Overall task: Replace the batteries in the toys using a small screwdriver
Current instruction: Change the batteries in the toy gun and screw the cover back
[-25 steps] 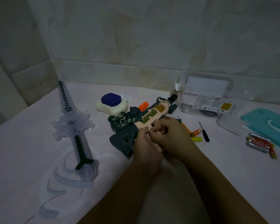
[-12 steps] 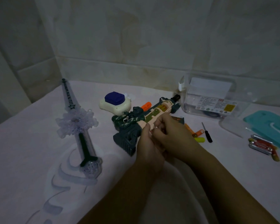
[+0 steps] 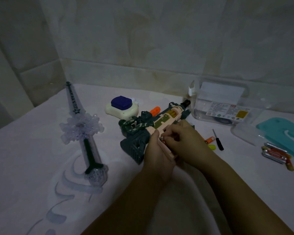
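Your left hand (image 3: 157, 150) wraps the toy gun (image 3: 161, 119) at its pink handle. Your right hand (image 3: 185, 138) curls its fingers against the body at a small red-and-metal glint, likely a battery, though it is too small to tell. The gun lies stock near-left, muzzle far-right. The screwdriver (image 3: 218, 140) rests just right of your right hand, with the spare batteries (image 3: 275, 153) farther right.
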`<state>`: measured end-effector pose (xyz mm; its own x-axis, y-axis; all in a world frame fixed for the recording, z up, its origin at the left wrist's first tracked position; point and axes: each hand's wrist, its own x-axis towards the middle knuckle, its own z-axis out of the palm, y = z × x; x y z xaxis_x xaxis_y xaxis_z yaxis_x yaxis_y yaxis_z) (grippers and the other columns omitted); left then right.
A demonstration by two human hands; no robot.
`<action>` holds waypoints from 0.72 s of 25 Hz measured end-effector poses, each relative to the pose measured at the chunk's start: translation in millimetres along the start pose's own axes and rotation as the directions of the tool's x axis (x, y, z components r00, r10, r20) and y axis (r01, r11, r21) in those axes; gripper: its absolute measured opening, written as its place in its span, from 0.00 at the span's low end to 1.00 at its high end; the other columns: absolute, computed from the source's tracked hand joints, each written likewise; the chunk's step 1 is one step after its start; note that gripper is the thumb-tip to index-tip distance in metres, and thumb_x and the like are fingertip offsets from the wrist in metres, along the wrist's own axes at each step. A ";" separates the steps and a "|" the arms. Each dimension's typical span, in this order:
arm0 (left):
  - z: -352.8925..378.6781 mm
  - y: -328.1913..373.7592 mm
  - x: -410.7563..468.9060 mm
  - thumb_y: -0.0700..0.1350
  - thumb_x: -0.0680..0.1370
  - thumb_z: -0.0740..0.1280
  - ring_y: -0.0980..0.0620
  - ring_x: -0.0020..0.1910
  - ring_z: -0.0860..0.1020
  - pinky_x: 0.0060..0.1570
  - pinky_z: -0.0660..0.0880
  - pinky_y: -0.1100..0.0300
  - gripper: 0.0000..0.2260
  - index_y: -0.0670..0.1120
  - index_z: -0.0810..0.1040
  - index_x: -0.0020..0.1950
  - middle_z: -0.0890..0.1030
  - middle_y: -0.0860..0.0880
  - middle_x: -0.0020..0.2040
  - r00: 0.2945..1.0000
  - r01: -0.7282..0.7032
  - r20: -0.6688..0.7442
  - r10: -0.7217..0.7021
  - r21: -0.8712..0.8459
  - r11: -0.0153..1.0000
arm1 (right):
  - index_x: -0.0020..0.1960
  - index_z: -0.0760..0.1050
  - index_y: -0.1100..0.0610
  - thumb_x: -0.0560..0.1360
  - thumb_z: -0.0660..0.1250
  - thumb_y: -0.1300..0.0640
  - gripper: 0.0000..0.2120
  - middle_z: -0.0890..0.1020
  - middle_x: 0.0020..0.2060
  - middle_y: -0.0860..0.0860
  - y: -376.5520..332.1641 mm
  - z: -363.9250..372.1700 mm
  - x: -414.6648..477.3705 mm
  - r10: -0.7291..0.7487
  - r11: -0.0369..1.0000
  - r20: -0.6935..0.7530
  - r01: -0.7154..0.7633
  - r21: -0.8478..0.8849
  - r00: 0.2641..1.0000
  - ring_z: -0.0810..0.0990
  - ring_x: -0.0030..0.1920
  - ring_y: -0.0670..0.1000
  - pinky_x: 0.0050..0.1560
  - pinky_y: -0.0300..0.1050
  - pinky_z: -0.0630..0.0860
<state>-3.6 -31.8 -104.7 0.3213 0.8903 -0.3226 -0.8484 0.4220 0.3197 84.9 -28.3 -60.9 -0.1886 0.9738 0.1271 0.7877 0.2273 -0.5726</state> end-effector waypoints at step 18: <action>11.1 22.1 -19.5 0.39 0.83 0.56 0.40 0.58 0.82 0.60 0.77 0.43 0.13 0.41 0.73 0.65 0.82 0.36 0.59 0.987 -0.145 -0.042 0.154 0.159 0.976 | 0.51 0.76 0.48 0.79 0.56 0.61 0.13 0.80 0.41 0.46 10.4 -2.2 -38.6 0.282 0.808 -0.377 -0.007 0.589 0.882 0.79 0.40 0.42 0.42 0.38 0.77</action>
<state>-23.9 -37.9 -81.5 0.1690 0.9366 -0.3071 -0.8080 0.3101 0.5011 101.7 -63.6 -70.0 0.2766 0.9263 0.2557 0.2923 0.1724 -0.9407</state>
